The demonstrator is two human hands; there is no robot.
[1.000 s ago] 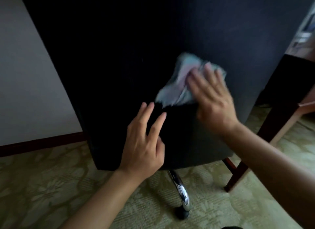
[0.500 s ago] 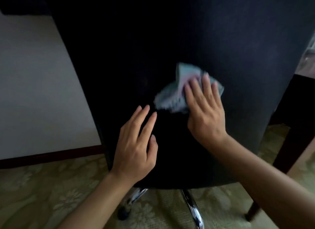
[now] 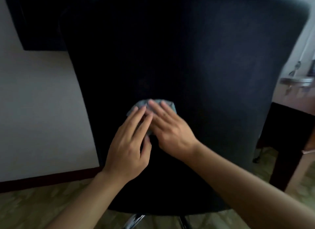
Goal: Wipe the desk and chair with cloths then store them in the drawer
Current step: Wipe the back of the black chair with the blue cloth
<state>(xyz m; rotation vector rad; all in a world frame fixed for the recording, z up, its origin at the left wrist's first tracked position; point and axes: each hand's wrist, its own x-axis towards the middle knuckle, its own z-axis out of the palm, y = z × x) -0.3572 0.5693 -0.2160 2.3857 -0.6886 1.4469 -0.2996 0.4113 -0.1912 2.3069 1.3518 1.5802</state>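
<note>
The left hand (image 3: 128,148), bare on the chair back (image 3: 196,61) a moment ago, has joined the right hand (image 3: 170,131) on the bunched cloth (image 3: 154,103). Both lie flat, fingers extended, pressing without gripping. Chair wiping continues; drawer storage remains.

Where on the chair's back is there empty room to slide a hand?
Bare fabric runs above the cloth up to the black chair back's top and out to both sides. It is crowded where the left hand and right hand overlap.

Black chair (image 3: 187,58), grey-blue cloth (image 3: 171,104)
</note>
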